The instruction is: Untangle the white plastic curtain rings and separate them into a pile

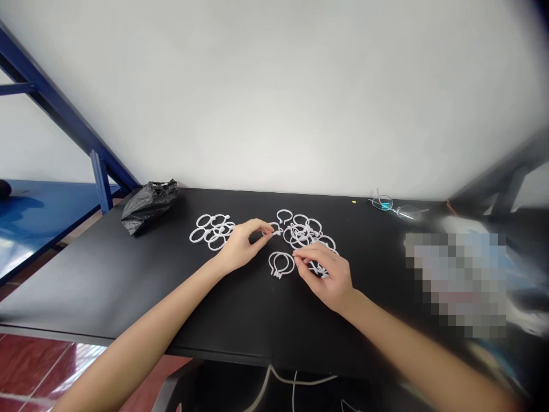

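Note:
Between the thumb and fingertips of my left hand [244,245] is a white plastic curtain ring [277,232], partly covered by the fingers. My right hand [328,272] is closed, its fingertips pinching the right edge of another curtain ring [288,270], which overlaps a second one low in the middle. A loose pile of white rings [301,236] lies behind and under my right hand; some are hidden by it. Left of my left hand, a group of rings [217,230] lies spread on the black table [171,297]. Several rings show a gap with small clasp ends.
A crumpled black plastic bag [150,203] lies at the back left. Eyeglasses [392,207] rest near the wall at the back right, with a blurred plastic package [518,269] closer in. Blue metal framing [72,114] rises at left. Cables [268,377] hang below the front edge.

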Motion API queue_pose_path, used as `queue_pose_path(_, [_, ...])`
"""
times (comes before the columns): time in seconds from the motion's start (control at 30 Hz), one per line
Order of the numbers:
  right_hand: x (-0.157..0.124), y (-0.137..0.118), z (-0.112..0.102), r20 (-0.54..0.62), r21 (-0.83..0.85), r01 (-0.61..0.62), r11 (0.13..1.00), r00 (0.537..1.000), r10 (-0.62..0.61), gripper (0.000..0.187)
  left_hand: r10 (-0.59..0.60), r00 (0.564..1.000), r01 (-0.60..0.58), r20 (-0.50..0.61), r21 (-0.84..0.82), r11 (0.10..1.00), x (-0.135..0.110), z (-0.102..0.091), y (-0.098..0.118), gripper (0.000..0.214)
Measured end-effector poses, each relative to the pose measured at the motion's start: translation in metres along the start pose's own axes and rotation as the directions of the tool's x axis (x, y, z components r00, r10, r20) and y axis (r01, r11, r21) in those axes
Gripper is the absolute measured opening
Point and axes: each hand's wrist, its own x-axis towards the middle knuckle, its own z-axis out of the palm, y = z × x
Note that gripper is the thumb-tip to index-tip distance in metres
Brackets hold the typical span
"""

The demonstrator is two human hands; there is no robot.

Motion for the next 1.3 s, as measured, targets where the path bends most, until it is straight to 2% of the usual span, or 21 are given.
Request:
queue_pose_path(0.13, [0.000, 0.002, 0.000, -0.028, -0.038, -0.061, 0.997, 0.998, 0.060, 0.028, -0.038, 0.996, 0.054, 0.083, -0.205, 0.977, -0.005, -0.003, 0.020, 0.013])
queue_pose_path(0.3, [-0.003, 0.008, 0.000, 0.006, 0.011, -0.139, 0.990, 0.990, 0.139, 0.021, 0.042, 0.995, -0.023, 0.085, -0.210, 0.977, -0.011, 0.005, 0.036, 0.014])
queue_pose_path(0.43, [-0.002, 0.004, 0.001, -0.012, 0.046, -0.142, 0.989, 0.990, 0.143, 0.016, 0.113, 0.993, -0.110, 0.039, -0.077, 0.991, -0.013, 0.008, 0.041, 0.014])
queue_pose_path(0.5, [0.000, 0.000, 0.001, -0.017, 0.055, -0.129, 0.990, 0.991, 0.130, 0.015, 0.152, 0.988, -0.153, 0.034, 0.018, 0.988, -0.014, 0.009, 0.042, 0.032])
queue_pose_path(0.57, [0.001, -0.005, 0.002, -0.024, 0.080, -0.099, 0.992, 0.995, 0.101, 0.015, 0.178, 0.978, -0.185, 0.106, 0.063, 0.981, -0.016, 0.010, 0.041, 0.041])
queue_pose_path(0.67, [0.001, -0.011, 0.004, -0.041, 0.130, -0.064, 0.989, 0.997, 0.070, 0.017, 0.222, 0.958, -0.243, 0.184, 0.102, 0.965, -0.018, 0.013, 0.038, 0.037])
queue_pose_path(0.77, [-0.001, -0.014, 0.005, -0.035, 0.176, -0.084, 0.981, 0.995, 0.092, 0.018, 0.300, 0.945, -0.318, 0.128, 0.151, 0.936, -0.019, 0.017, 0.034, 0.046])
queue_pose_path(0.93, [-0.001, -0.015, 0.006, -0.011, 0.228, -0.086, 0.970, 0.996, 0.091, 0.018, 0.360, 0.928, -0.372, 0.098, 0.193, 0.908, -0.019, 0.019, 0.034, 0.044])
queue_pose_path(1.03, [-0.002, -0.010, 0.005, 0.012, 0.192, -0.123, 0.974, 0.992, 0.123, 0.018, 0.332, 0.930, -0.363, 0.159, 0.248, 0.898, -0.016, 0.014, 0.036, 0.044])
queue_pose_path(1.13, [-0.003, -0.002, 0.003, 0.054, 0.181, -0.223, 0.958, 0.975, 0.217, 0.035, 0.257, 0.946, -0.318, 0.196, 0.424, 0.848, -0.010, -0.002, 0.030, 0.042])
queue_pose_path(1.2, [-0.003, 0.001, 0.002, 0.044, 0.160, -0.269, 0.950, 0.963, 0.265, 0.039, 0.191, 0.972, -0.236, 0.139, 0.549, 0.802, -0.005, -0.018, 0.022, 0.041])
queue_pose_path(1.3, [-0.001, 0.003, 0.000, 0.000, 0.097, -0.253, 0.963, 0.967, 0.254, 0.030, 0.069, 0.996, -0.093, 0.063, 0.693, 0.715, 0.000, -0.041, 0.004, 0.040])
